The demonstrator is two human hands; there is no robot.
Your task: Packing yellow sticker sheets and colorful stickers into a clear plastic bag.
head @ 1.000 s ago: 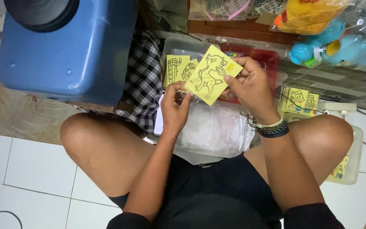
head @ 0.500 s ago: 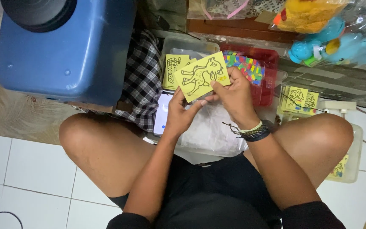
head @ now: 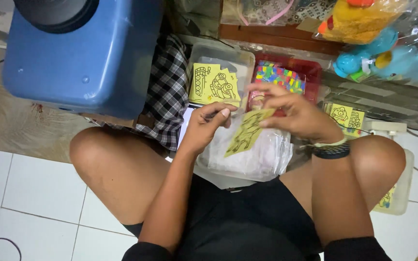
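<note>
Both hands on one card: right hand pinches yellow card by its top, left hand closing toward its edge | card over clear bag on lap | more yellow cards stacked in clear tub | sorting looks midway

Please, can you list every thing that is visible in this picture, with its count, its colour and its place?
yellow picture card: 1, yellow with dark line drawing, held between both hands over the clear bag
clear plastic bag: 1, whitish, on the lap
card stack: a few, yellow, in the clear tub
red tray: 1, holds multicoloured pieces
more yellow cards: about 2, right of the tray
blue plastic container: 1, upper left
checked cloth: 1, black and white, beside the container
bagged toys: several, yellow and turquoise, upper right
left hand: 1, at the card's left edge
right hand: 1, wristbands, fingers on the card's top
</note>
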